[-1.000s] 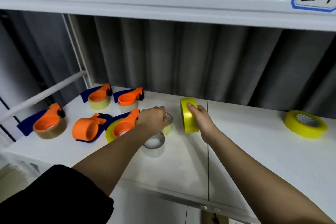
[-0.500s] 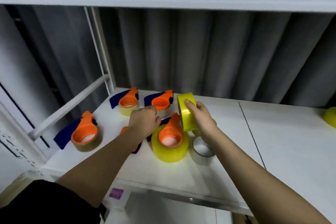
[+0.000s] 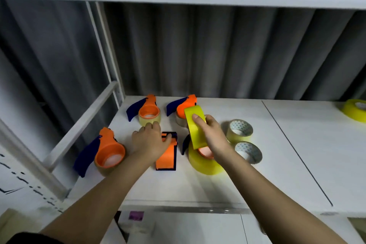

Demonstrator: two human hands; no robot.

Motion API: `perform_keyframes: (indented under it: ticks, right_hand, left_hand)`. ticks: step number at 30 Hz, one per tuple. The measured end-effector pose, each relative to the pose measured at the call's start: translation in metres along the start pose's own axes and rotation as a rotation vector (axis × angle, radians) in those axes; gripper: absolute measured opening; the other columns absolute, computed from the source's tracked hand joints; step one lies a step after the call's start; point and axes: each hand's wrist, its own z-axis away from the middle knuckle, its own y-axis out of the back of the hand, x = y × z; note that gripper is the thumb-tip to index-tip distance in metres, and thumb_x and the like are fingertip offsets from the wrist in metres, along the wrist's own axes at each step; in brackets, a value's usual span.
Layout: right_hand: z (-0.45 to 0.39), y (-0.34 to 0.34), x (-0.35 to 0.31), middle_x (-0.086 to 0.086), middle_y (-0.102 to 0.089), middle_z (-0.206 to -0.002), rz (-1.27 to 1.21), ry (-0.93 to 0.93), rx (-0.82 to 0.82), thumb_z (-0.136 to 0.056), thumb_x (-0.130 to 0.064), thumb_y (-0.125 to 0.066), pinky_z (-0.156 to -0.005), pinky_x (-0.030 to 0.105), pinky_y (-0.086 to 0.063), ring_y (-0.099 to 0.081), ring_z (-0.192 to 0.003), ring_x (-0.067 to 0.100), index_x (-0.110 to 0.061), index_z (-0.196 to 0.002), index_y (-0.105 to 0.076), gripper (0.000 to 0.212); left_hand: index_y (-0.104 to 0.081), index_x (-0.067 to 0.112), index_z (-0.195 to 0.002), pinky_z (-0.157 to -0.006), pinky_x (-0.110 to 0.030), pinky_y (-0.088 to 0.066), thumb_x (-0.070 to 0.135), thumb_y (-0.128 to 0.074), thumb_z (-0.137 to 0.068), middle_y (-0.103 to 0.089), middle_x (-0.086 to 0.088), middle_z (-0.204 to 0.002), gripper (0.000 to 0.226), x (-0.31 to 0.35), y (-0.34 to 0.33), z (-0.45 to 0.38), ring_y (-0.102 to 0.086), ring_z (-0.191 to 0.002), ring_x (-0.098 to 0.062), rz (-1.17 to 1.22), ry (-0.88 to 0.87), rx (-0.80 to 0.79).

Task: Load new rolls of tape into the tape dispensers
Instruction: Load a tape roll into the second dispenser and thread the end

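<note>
- Your right hand point(image 3: 213, 136) grips a yellow tape roll point(image 3: 196, 126), held on edge, with the forefinger lying across its outer band and the other fingers curled behind it.
- That roll hangs just above a loaded dispenser point(image 3: 205, 159) whose thick yellow roll lies flat on the white shelf point(image 3: 297, 154).
- Your left hand point(image 3: 149, 140) is laid over an empty orange dispenser point(image 3: 166, 154) with dark blue edging, thumb hooked round its top end; the dispenser touches the shelf and sits between your two hands.
- Three more loaded orange dispensers sit on the shelf: one at the front left point(image 3: 107, 154), two at the back point(image 3: 148, 112) point(image 3: 185, 109).
- Two pale tape rolls point(image 3: 239, 131) point(image 3: 248, 152) lie flat just right of your right hand, one behind the other.
- Another yellow roll point(image 3: 355, 112) rests at the far right edge, well apart.
</note>
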Motion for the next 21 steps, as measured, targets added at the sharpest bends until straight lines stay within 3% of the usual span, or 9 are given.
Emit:
perform_keyframes:
  ticks: [4, 7, 10, 12, 15, 18, 21]
  right_hand:
    - [0.003, -0.001, 0.003, 0.006, -0.053, -0.087, -0.024, -0.013, -0.016, -0.095, -0.039, -0.052, -0.06, 0.016, -0.038, -0.048, -0.069, 0.007, -0.004, -0.101, -0.056, 0.037]
    - [0.006, -0.001, 0.005, -0.004, -0.052, -0.079, -0.073, -0.042, -0.052, -0.096, -0.039, -0.051, -0.059, 0.012, -0.036, -0.05, -0.071, 0.006, -0.018, -0.091, -0.052, 0.021]
    - [0.009, -0.003, 0.001, -0.014, -0.051, -0.077, -0.108, -0.043, -0.061, -0.097, -0.037, -0.05, -0.057, 0.006, -0.035, -0.05, -0.07, 0.001, -0.028, -0.08, -0.047, 0.019]
    - [0.011, -0.006, 0.0, -0.01, -0.058, -0.084, -0.103, -0.033, -0.04, -0.096, -0.038, -0.051, -0.066, 0.011, -0.038, -0.054, -0.078, 0.003, -0.027, -0.081, -0.051, 0.019]
    - [0.01, -0.01, 0.002, -0.002, -0.065, -0.098, -0.101, -0.034, -0.003, -0.094, -0.042, -0.053, -0.076, 0.023, -0.043, -0.059, -0.093, 0.016, -0.026, -0.091, -0.058, 0.017]
    - [0.013, -0.011, -0.001, -0.005, -0.064, -0.1, -0.143, -0.048, 0.016, -0.093, -0.043, -0.054, -0.085, 0.03, -0.043, -0.059, -0.098, 0.017, -0.029, -0.092, -0.058, 0.016]
    - [0.017, -0.01, -0.003, -0.004, -0.066, -0.089, -0.2, -0.054, 0.028, -0.092, -0.042, -0.057, -0.086, 0.032, -0.045, -0.061, -0.09, 0.015, -0.026, -0.082, -0.062, 0.019]
  left_hand:
    - [-0.044, 0.014, -0.11, -0.083, -0.036, -0.046, 0.064, -0.035, -0.088, -0.062, -0.006, -0.105, 0.055, 0.0, 0.001, 0.007, -0.059, -0.098, -0.026, 0.147, 0.185, -0.232]
    - [-0.051, 0.012, -0.104, -0.079, -0.033, -0.046, 0.062, -0.034, -0.09, -0.062, -0.008, -0.097, 0.055, -0.002, 0.002, 0.015, -0.058, -0.085, -0.023, 0.362, 0.274, -0.414]
    - [-0.053, 0.014, -0.083, -0.072, -0.031, -0.041, 0.051, -0.036, -0.094, -0.057, -0.008, -0.082, 0.042, -0.001, 0.001, 0.021, -0.056, -0.076, -0.022, 0.583, 0.311, -0.476]
    - [-0.05, 0.018, -0.077, -0.07, -0.03, -0.04, 0.038, -0.042, -0.097, -0.053, -0.007, -0.078, 0.029, 0.003, 0.001, 0.026, -0.054, -0.073, -0.021, 0.777, 0.343, -0.474]
    - [-0.051, 0.018, -0.084, -0.059, -0.024, -0.041, 0.019, -0.043, -0.1, -0.056, -0.006, -0.078, 0.018, 0.012, 0.01, 0.038, -0.051, -0.066, -0.015, 1.143, 0.414, -0.408]
    - [-0.049, 0.024, -0.08, -0.057, -0.022, -0.043, 0.017, -0.038, -0.102, -0.057, 0.0, -0.073, 0.026, 0.016, 0.023, 0.044, -0.053, -0.063, -0.013, 1.388, 0.445, -0.261]
    - [-0.05, 0.026, -0.089, -0.062, -0.025, -0.045, 0.022, -0.038, -0.102, -0.058, 0.002, -0.076, 0.018, 0.015, 0.036, 0.043, -0.056, -0.066, -0.013, 1.475, 0.443, -0.13]
